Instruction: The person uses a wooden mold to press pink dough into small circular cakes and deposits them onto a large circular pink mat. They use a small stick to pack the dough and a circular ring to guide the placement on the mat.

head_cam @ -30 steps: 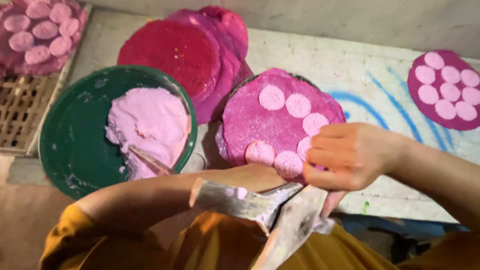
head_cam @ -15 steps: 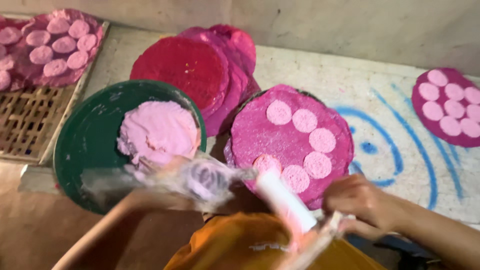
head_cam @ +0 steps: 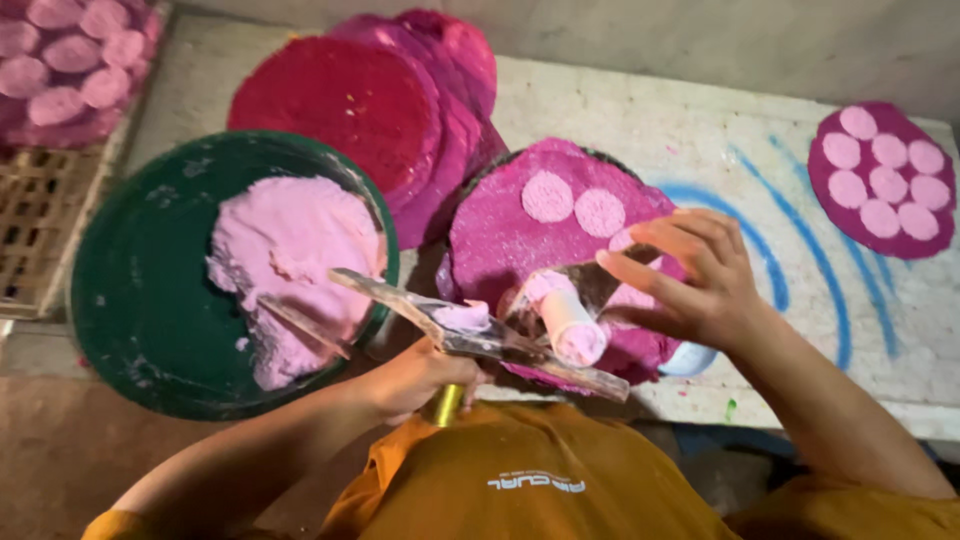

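A single camera sits on the person's head and looks steeply down, close over the orange shirt (head_cam: pixel 520 480) at the bottom edge. It faces forward across the surface (head_cam: pixel 700 130), whose far edge meets a wall along the top.

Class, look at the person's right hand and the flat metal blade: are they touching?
Cannot tell. In the head view the right hand hovers over the pink roll on the metal blade, but blur hides any fingertip contact.

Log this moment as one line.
left hand: holds trowel | right hand: on pink roll | green bowl: pink paste
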